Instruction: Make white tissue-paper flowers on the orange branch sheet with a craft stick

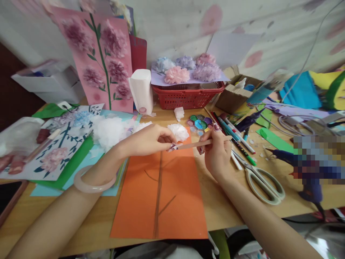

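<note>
A slim pale-pink stick is held level above the top of an orange sheet. Whether it is a pencil, a brush or something else, I cannot tell. My left hand pinches the stick's left end between thumb and fingers. Further along it, my right hand is closed around the stick, whose right end pokes out past the fingers. Brown lines like a stem with two branches run down the orange sheet. Just beyond the fingers sits a white ruffled paper flower.
Paint pots, pens, scissors and a dark blue glue gun lie to the right. A red basket with tissue flowers on top stands behind. White tissue puffs and flower pictures cover the left.
</note>
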